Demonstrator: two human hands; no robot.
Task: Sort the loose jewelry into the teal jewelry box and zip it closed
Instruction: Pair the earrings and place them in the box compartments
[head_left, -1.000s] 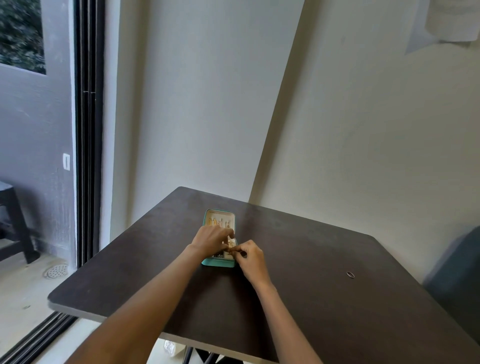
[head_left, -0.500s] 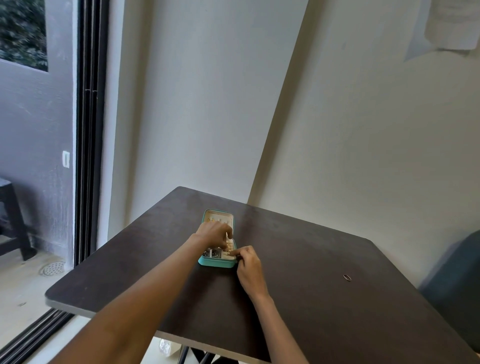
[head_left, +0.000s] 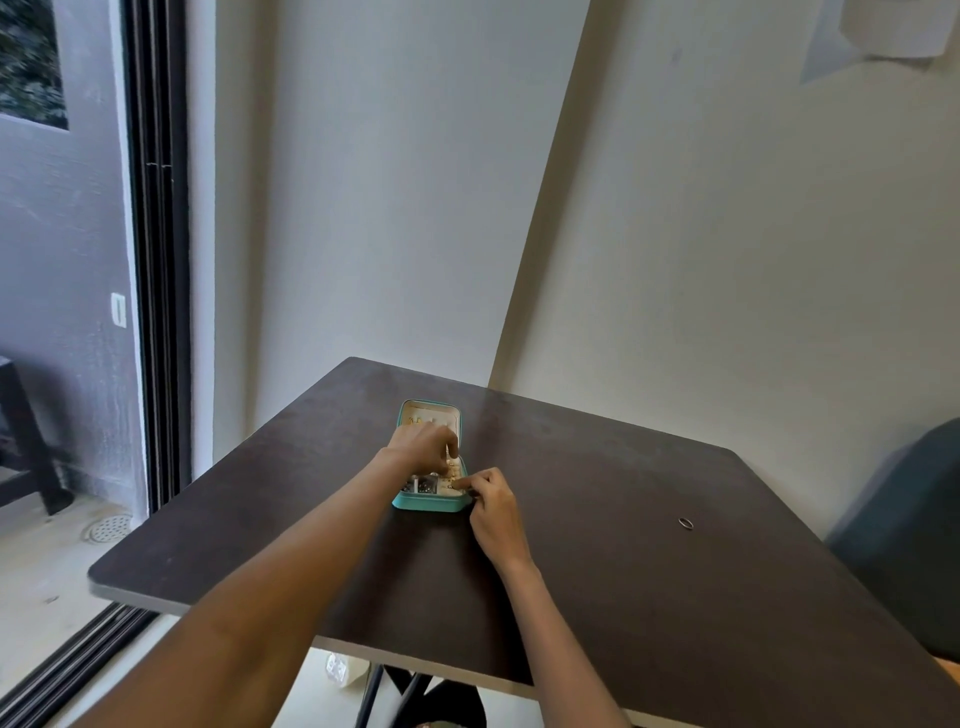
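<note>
We work both hands inside the open teal jewelry box (head_left: 427, 503).

The box lies toward the far left of the dark surface (head_left: 623, 571), lid folded flat beyond it. Our left hand (head_left: 423, 446) curls its fingers down into the cream tray; our right hand (head_left: 493, 506) pinches a small gold piece at the near right corner. A loose ring (head_left: 686, 523) lies well apart, to the right.
</note>
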